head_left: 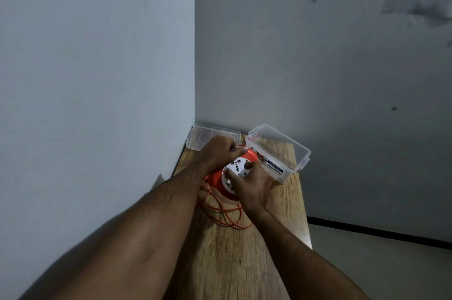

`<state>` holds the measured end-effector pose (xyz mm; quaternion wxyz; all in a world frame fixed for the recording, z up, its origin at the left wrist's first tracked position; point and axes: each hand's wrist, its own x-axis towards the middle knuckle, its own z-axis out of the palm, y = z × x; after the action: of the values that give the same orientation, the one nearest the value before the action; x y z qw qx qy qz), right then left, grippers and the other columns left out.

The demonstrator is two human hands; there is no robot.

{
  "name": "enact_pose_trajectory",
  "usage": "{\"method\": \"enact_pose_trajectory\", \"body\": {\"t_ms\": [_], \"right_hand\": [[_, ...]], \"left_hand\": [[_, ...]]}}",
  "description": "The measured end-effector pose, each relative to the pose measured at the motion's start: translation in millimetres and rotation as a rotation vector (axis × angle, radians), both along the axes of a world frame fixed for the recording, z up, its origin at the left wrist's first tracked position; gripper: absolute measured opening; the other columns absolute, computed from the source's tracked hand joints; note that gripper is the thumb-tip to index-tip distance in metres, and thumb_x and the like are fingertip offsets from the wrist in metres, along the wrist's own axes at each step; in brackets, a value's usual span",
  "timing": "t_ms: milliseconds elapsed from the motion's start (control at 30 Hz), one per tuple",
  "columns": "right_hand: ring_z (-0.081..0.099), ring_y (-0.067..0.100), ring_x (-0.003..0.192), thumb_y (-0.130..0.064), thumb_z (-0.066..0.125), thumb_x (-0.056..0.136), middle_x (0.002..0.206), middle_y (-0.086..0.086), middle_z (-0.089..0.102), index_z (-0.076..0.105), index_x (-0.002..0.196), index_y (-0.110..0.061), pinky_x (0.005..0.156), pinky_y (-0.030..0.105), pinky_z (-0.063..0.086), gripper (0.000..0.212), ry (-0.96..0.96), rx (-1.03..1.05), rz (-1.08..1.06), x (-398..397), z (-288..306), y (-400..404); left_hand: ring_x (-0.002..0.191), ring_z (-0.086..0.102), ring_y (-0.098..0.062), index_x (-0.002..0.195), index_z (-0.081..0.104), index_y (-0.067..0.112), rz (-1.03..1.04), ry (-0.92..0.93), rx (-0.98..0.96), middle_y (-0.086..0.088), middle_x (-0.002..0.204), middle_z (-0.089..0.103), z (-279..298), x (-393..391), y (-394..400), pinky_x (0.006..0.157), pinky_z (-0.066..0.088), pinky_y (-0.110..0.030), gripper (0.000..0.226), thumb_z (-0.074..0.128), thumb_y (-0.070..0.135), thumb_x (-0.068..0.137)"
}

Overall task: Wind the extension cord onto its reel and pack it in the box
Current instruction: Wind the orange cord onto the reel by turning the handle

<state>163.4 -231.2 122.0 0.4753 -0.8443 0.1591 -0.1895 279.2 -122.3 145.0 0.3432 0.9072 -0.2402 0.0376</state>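
An orange reel (216,177) with a white socket face (236,167) is tilted up above the wooden table (232,263). My left hand (217,151) grips its far orange rim from above. My right hand (254,183) holds the white face, with fingertips pressed on it. Loose loops of orange cord (227,216) trail from the reel onto the table toward me. A clear plastic box (281,150) stands open just right of the reel, touching my right hand's far side.
The box's clear lid (210,137) lies flat in the far left corner, behind my left hand. Walls close off the table on the left and at the back. The table's right edge (304,214) drops to the floor.
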Motion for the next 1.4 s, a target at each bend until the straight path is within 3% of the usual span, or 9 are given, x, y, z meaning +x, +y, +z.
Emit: {"method": "enact_pose_trajectory", "body": {"t_ms": [100, 233, 367, 433, 567, 733, 900, 1133, 1400], "right_hand": [[0.068, 0.01, 0.083, -0.042, 0.087, 0.074, 0.097, 0.0, 0.069, 0.059, 0.103, -0.018, 0.071, 0.033, 0.062, 0.047, 0.132, 0.38, -0.165, 2.6, -2.5, 12.9], [0.07, 0.036, 0.097, -0.034, 0.091, 0.071, 0.11, 0.014, 0.063, 0.05, 0.124, -0.012, 0.076, 0.052, 0.063, 0.071, 0.246, 1.07, -0.419, 8.3, 3.6, 24.0], [0.068, 0.04, 0.1, -0.029, 0.091, 0.073, 0.113, 0.014, 0.059, 0.04, 0.121, -0.023, 0.074, 0.056, 0.063, 0.07, 0.243, 1.211, -0.427, 13.2, 3.0, 23.8], [0.07, 0.03, 0.096, -0.029, 0.086, 0.078, 0.107, 0.009, 0.065, 0.046, 0.109, -0.016, 0.079, 0.052, 0.063, 0.052, 0.224, 0.962, -0.328, 9.6, 2.1, 20.6], [0.066, 0.007, 0.088, -0.025, 0.071, 0.089, 0.096, -0.005, 0.068, 0.061, 0.099, -0.02, 0.081, 0.035, 0.06, 0.015, -0.2, -0.179, 0.125, -7.4, -3.4, 0.2], [0.042, 0.028, 0.138, -0.024, 0.079, 0.081, 0.138, 0.007, 0.05, 0.063, 0.126, -0.024, 0.114, 0.06, 0.035, 0.047, -0.236, -1.057, 0.645, -4.2, -12.1, -28.7], [0.03, 0.03, 0.141, -0.038, 0.087, 0.074, 0.148, 0.01, 0.041, 0.063, 0.131, -0.031, 0.115, 0.063, 0.033, 0.062, -0.183, -1.243, 0.714, -5.7, -4.2, -32.8], [0.044, 0.032, 0.133, -0.05, 0.087, 0.068, 0.142, 0.011, 0.044, 0.057, 0.136, -0.037, 0.106, 0.06, 0.037, 0.075, -0.072, -1.331, 0.751, -1.7, -4.1, -28.8], [0.062, 0.029, 0.122, -0.042, 0.083, 0.073, 0.128, 0.006, 0.069, 0.063, 0.133, -0.027, 0.107, 0.052, 0.046, 0.065, -0.03, -0.989, 0.674, -10.5, -8.6, -22.0]], "left_hand": [[0.054, 0.058, -0.014, 0.061, 0.057, 0.008, -0.012, -0.025, 0.054, -0.005, 0.058, 0.06, -3.8, -1.9, -2.2, 0.054, 0.041, -0.028, 0.06, 0.059, 0.06, 0.092], [0.058, 0.06, -0.016, 0.065, 0.063, 0.008, -0.015, -0.031, 0.077, -0.006, 0.062, 0.062, -11.0, -4.6, -3.5, 0.055, 0.043, -0.026, 0.057, 0.059, 0.058, 0.093], [0.056, 0.059, -0.017, 0.064, 0.063, 0.007, -0.027, -0.007, 0.089, -0.006, 0.06, 0.06, -13.1, -2.6, -0.4, 0.056, 0.045, -0.028, 0.058, 0.059, 0.057, 0.093], [0.053, 0.056, -0.018, 0.061, 0.059, 0.008, -0.028, 0.002, 0.063, -0.006, 0.058, 0.058, -13.7, -0.8, 2.3, 0.056, 0.044, -0.029, 0.059, 0.057, 0.056, 0.095], [0.051, 0.051, -0.016, 0.061, 0.057, 0.008, 0.008, 0.016, 0.013, -0.008, 0.057, 0.055, -10.8, 3.4, 9.9, 0.054, 0.04, -0.029, 0.058, 0.056, 0.054, 0.096], [0.06, 0.063, -0.023, 0.069, 0.067, 0.005, -0.029, 0.063, 0.034, -0.011, 0.065, 0.065, -9.7, 6.5, 15.0, 0.065, 0.052, -0.035, 0.057, 0.057, 0.054, 0.096], [0.059, 0.064, -0.014, 0.07, 0.072, 0.008, -0.047, 0.067, 0.056, -0.003, 0.063, 0.065, -12.0, 2.4, 13.7, 0.062, 0.05, -0.029, 0.055, 0.058, 0.055, 0.095], [0.059, 0.064, -0.014, 0.074, 0.072, 0.009, -0.071, 0.085, 0.089, -0.003, 0.065, 0.067, -16.9, -4.8, 14.1, 0.06, 0.047, -0.027, 0.052, 0.06, 0.055, 0.094], [0.059, 0.065, -0.012, 0.068, 0.07, 0.016, -0.047, 0.085, 0.098, 0.001, 0.064, 0.068, -30.0, -16.5, 18.0, 0.061, 0.05, -0.028, 0.056, 0.057, 0.065, 0.09]]}}
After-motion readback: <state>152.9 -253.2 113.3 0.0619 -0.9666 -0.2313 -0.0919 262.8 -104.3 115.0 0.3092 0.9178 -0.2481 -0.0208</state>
